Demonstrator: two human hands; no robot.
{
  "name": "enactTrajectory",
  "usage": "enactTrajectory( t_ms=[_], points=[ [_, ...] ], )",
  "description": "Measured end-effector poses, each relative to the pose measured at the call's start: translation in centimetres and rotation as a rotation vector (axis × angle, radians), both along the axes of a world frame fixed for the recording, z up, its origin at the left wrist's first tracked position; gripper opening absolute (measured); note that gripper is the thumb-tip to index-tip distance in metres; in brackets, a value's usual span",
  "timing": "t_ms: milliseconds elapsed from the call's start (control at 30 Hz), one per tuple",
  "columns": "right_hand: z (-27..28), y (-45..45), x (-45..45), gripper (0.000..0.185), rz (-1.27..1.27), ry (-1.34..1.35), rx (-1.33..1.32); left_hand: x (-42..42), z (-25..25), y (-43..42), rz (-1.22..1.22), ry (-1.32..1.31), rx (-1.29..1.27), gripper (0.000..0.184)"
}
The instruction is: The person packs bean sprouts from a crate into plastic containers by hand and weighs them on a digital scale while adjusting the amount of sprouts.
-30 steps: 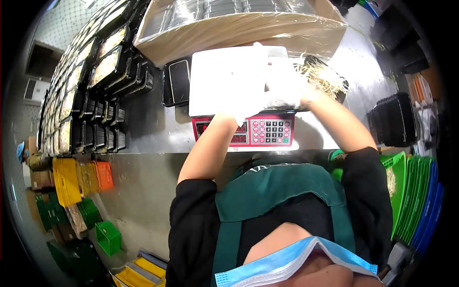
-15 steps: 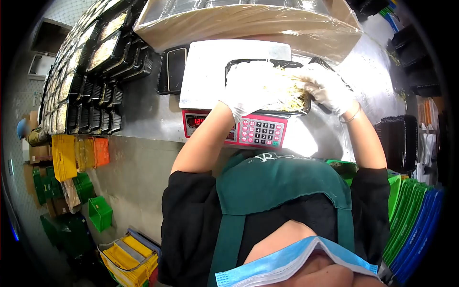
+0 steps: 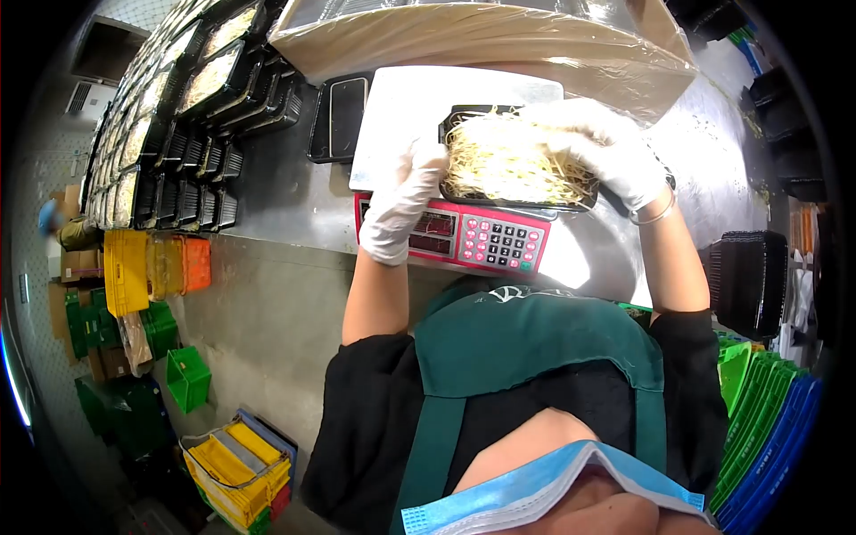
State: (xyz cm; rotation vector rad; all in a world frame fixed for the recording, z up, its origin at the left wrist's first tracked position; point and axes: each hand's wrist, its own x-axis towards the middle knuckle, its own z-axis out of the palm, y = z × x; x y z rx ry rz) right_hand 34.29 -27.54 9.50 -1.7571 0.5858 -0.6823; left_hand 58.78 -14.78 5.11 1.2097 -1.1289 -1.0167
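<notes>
A black plastic tray (image 3: 539, 201) heaped with pale bean sprouts (image 3: 499, 160) sits on the white platform (image 3: 406, 107) of a red-fronted scale (image 3: 455, 234). My left hand (image 3: 401, 203), in a white glove, is at the tray's left end, with its fingers curled at the rim. My right hand (image 3: 611, 147), gloved too, reaches over the tray's right end. Its bent fingers are in the sprouts there, and the fingertips are partly hidden. Part of another dark tray shows beneath my right wrist.
Stacked filled trays (image 3: 209, 80) stand at the left. A black tray (image 3: 339, 120) lies beside the scale, and a plastic-lined carton (image 3: 481, 45) stands behind it. At the right are black stacked trays (image 3: 749, 281) and green and blue crates (image 3: 767, 419). A person (image 3: 71, 227) is far left.
My left hand has moved off the top of the sprouts to the tray's left end, uncovering them. My right hand has shifted slightly over the right end. The view has shifted a little.
</notes>
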Motion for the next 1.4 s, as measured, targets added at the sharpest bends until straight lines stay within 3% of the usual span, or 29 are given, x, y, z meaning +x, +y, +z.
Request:
enactTrajectory(
  t_ms=[67,133,200,233,300,333,367,433,467,500,533,567,600,667,700,733,800,867,933,967,1000,1033,1067,1133,1167,1233,1267,1400],
  points=[
    [-0.5,-0.8,-1.7,0.033,0.049,0.335,-0.359,2.0,-2.4,1.7,0.128,0.018,-0.067,0.055],
    [0.5,-0.1,-4.0,0.036,-0.056,0.19,-0.435,3.1,-4.2,3.4,0.277,-0.018,-0.201,0.059],
    [-1.4,-1.4,-7.5,0.037,-0.268,0.127,-0.172,5.8,-3.9,4.2,0.236,0.136,-0.218,0.06],
    [-3.8,-3.1,-9.6,0.042,-0.33,0.023,-0.142,7.7,-3.4,4.5,0.33,-0.029,-0.318,0.065],
    [-4.0,-3.1,-7.2,0.056,-0.299,-0.093,-0.32,7.5,-0.7,4.6,0.465,-0.423,-0.23,0.053],
    [-4.5,-2.7,-5.2,0.06,-0.308,-0.221,-0.192,6.2,0.4,4.0,0.507,-0.788,-0.154,0.057],
    [-3.7,-1.9,-2.8,0.06,-0.345,-0.242,-0.108,5.1,-0.3,2.8,0.38,-0.984,-0.389,0.055],
    [-2.4,0.0,0.7,0.06,-0.41,-0.259,-0.028,0.5,-0.5,0.2,0.102,-0.994,-0.5,0.052],
    [-1.8,0.4,1.7,0.055,-0.3,-0.119,-0.126,-1.8,0.3,-0.8,-0.015,-0.823,-0.375,0.051],
    [-1.1,0.6,2.5,0.051,-0.194,0.027,-0.225,-2.5,0.5,-1.9,-0.028,-0.815,-0.396,0.051],
    [-0.3,0.7,2.8,0.047,-0.09,0.18,-0.323,-3.1,0.6,-3.3,-0.11,-0.771,-0.243,0.055],
    [-0.3,1.5,2.6,0.043,-0.099,0.391,-0.526,-3.7,0.8,-4.4,-0.194,-0.726,-0.091,0.059],
    [-1.1,2.5,2.4,0.04,-0.105,0.609,-0.717,-4.0,0.4,-4.9,-0.214,-0.718,-0.113,0.059],
    [-2.7,3.6,3.4,0.037,-0.167,0.586,-0.733,-4.2,0.1,-4.8,-0.138,-1.096,-0.432,0.059],
    [-3.3,3.4,3.1,0.034,-0.119,0.744,-0.846,-4.6,0.6,-5.1,-0.161,-1.218,-0.398,0.057],
    [-2.9,2.9,3.0,0.034,-0.127,0.753,-0.84,-4.6,0.7,-5.8,-0.172,-1.212,-0.403,0.057],
    [-1.6,2.4,2.9,0.03,0.09,0.663,-0.924,-4.5,0.6,-6.4,-0.4,-1.312,-0.188,0.052],
    [-0.5,2.3,2.4,0.03,0.083,0.677,-0.945,-4.3,1.0,-6.0,-0.342,-1.338,-0.252,0.049],
    [-0.1,2.2,0.1,0.037,-0.082,0.451,-1.111,-3.3,1.1,-5.0,-0.364,-1.031,-0.361,0.048],
    [-0.4,1.8,-1.4,0.037,-0.09,0.454,-1.106,-3.1,2.3,-4.7,-0.423,-0.93,-0.2,0.048],
    [-0.8,1.5,-3.0,0.04,-0.131,0.26,-0.658,-2.7,3.4,-4.2,-0.48,-0.823,-0.038,0.047],
    [0.3,1.5,-3.6,0.041,-0.203,0.201,-0.475,-1.6,3.3,-3.0,-0.429,-0.974,-0.133,0.048],
    [1.4,1.6,-4.2,0.044,-0.283,0.121,-0.297,-0.8,3.3,-1.2,-0.199,-1.07,-0.33,0.054],
    [-3.4,0.4,-7.4,0.046,-0.352,-0.386,0.548,1.6,1.9,0.1,-0.12,-1.218,-0.347,0.069],
    [-5.6,-0.3,-8.5,0.045,-0.449,0.06,0.123,2.1,2.2,0.5,-0.123,-1.237,-0.301,0.071],
    [-7.9,0.0,-7.2,0.044,-0.258,0.427,-0.221,2.4,2.4,0.6,-0.132,-1.258,-0.265,0.072],
    [-9.2,0.0,-6.5,0.044,-0.119,0.626,-0.226,2.4,2.0,0.6,-0.093,-1.235,-0.257,0.072],
    [-17.1,-1.3,-3.5,0.049,-0.296,0.663,-0.527,2.5,1.4,0.0,-0.106,-1.128,-0.278,0.071]
  ],
)
